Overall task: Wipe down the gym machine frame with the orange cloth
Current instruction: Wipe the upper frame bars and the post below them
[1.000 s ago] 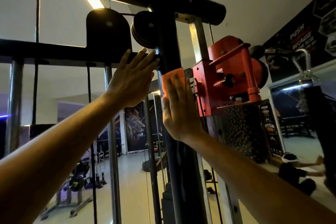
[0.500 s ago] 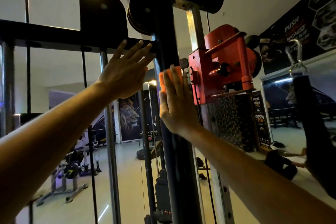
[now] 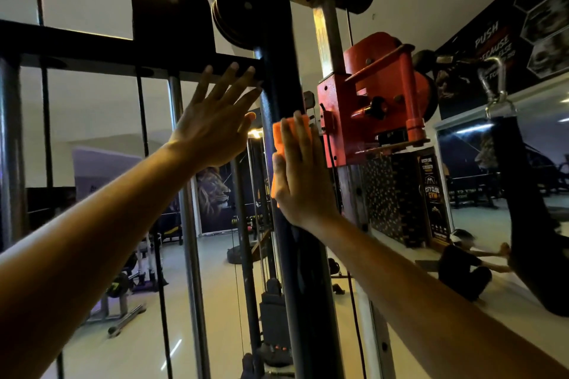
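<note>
Up high, the orange cloth point(image 3: 278, 144) lies flat under the right hand point(image 3: 300, 177) — fingers straight, pressing it onto the black post point(image 3: 304, 286). Left hand point(image 3: 215, 129) — fingers spread, fingertips against the crossbar point(image 3: 92, 49).

Both forearms are bare from the lower edge of the view up to the wrists, with no sleeve showing on either one. The left hand point(image 3: 212, 129) wears no glove, ring or band, and its nails are short and plain. The right hand point(image 3: 303, 175) is likewise ungloved, with no watch or strap at the wrist.
</note>
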